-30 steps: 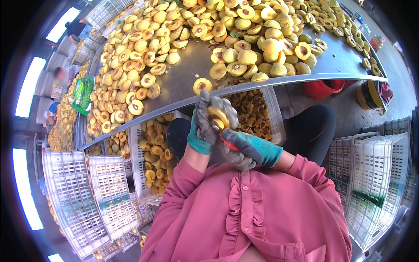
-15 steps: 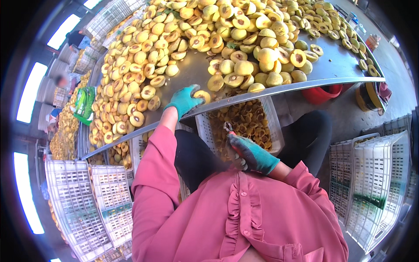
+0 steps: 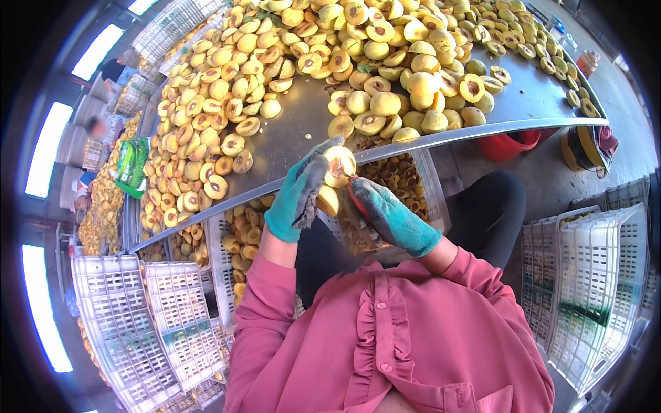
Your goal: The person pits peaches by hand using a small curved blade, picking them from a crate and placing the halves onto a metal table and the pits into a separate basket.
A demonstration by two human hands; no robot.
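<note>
- Head view: the gloved left hand (image 3: 299, 189) grips a halved yellow fruit (image 3: 339, 165), cut face showing, between thumb and fingers.
- A second fruit piece (image 3: 328, 201) sits just below that half, beside the left palm; whether it is gripped, I cannot tell.
- Close by, yet apart from the left, the gloved right hand (image 3: 392, 217) is closed around a red-handled tool (image 3: 357, 196), its upper end at the fruit's lower edge.
- Beyond both hands, fruit halves (image 3: 385, 103) lie heaped on a metal table (image 3: 292, 131).
- Below and between the hands, a white crate (image 3: 435, 193) holds more pieces.
</note>
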